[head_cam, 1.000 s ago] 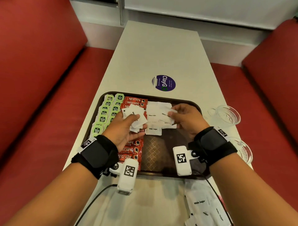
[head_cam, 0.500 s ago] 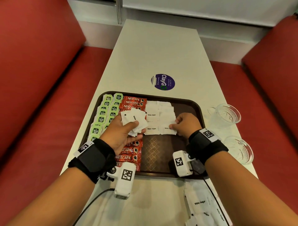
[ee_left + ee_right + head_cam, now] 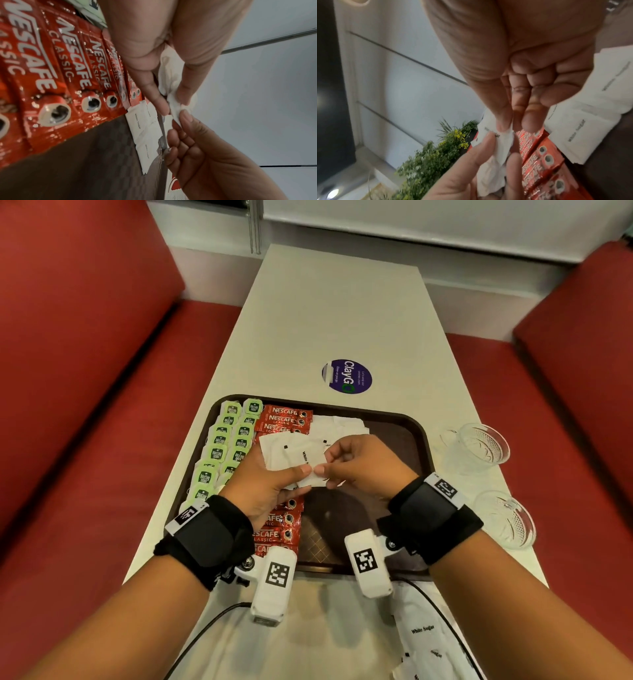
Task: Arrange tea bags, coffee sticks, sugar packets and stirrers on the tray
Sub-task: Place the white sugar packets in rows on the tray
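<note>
Left hand is gripping the sugar packet stack, right hand pinching its top packet at 3 o'clock — risking dragging several off together.

The head view looks forward and down along the worktop from above its near end, taking in the whole tray. Each wrist view sits very close under its own hand (tilted, facing the fingertips). All three share the coffee sticks on the tray.
</note>
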Motion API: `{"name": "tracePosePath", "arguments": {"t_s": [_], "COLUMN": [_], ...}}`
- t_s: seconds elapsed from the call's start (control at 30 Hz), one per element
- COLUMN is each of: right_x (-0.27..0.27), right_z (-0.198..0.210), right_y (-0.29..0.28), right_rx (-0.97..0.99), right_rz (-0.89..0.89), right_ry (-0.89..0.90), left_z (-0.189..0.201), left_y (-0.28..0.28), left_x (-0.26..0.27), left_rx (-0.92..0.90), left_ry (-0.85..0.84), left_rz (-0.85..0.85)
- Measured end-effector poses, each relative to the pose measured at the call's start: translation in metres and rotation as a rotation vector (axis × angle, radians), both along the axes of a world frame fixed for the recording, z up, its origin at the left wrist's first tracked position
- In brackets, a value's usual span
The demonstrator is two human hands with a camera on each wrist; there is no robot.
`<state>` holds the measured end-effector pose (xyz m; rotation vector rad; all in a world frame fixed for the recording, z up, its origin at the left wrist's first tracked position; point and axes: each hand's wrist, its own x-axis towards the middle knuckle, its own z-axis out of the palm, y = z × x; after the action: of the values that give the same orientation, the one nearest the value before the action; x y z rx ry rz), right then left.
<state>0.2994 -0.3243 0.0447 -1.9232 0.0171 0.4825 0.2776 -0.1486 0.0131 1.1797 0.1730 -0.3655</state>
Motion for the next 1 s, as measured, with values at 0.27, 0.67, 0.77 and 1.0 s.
{"name": "tracePosePath", "arguments": {"t_s": [0.27,0.67,0.77,1.0], "right_x": [0.008,0.027,0.031,0.033], "right_z": [-0.003,-0.013,-0.017,-0.018], "right_y": [-0.016,0.005,0.009,0.008], "right_rx": [-0.01,-0.768,-0.806,-0.881], "right_rz": [-0.129,0.264,0.259,0.237], "right_ry": [-0.058,-0.1,-0.093,-0.136], "left_z": [-0.005,-0.012,-0.013,-0.011], "left_y": [0.017,0.032,0.032,0.028], "left_x": [0.002,0.001,0.0,-0.002], "left_rx": [-0.052,-0.046,-0.041,-0.027], "left_ry": [0.027,0.044,0.044,0.044], "left_rz": [0.178,0.243,0.235,0.205]}}
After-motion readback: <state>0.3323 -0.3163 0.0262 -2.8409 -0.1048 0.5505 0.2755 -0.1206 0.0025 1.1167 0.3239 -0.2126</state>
